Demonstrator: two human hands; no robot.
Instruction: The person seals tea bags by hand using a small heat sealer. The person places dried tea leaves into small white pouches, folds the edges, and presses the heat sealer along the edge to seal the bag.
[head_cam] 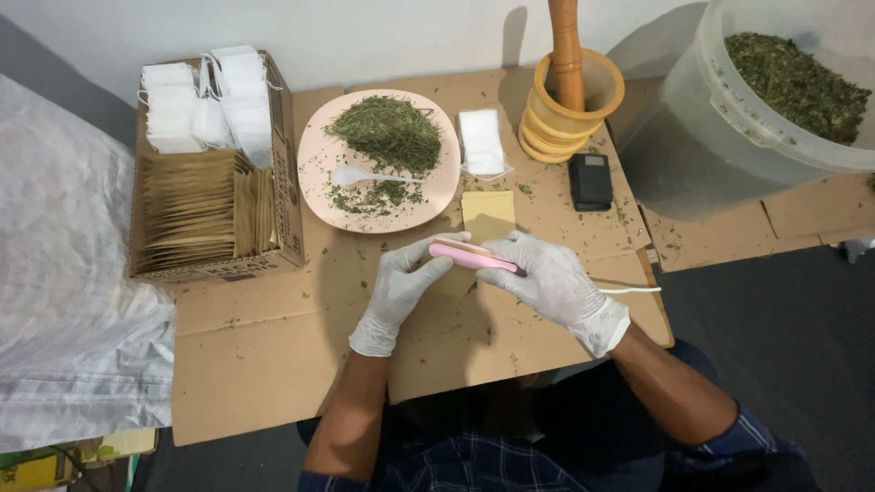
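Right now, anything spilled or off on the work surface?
Yes: green herb bits lie scattered over the cardboard around the plate and mortar. Nothing looks damaged. Both gloved hands, left hand and right hand, grip the pink tool.

Both my forearms reach forward and angle inward, bare up to white gloves. My left hand (399,290) lies palm down, fingers (436,248) stretched toward the right. My right hand (551,282) meets it, fingers curled shut in a pinching grip.
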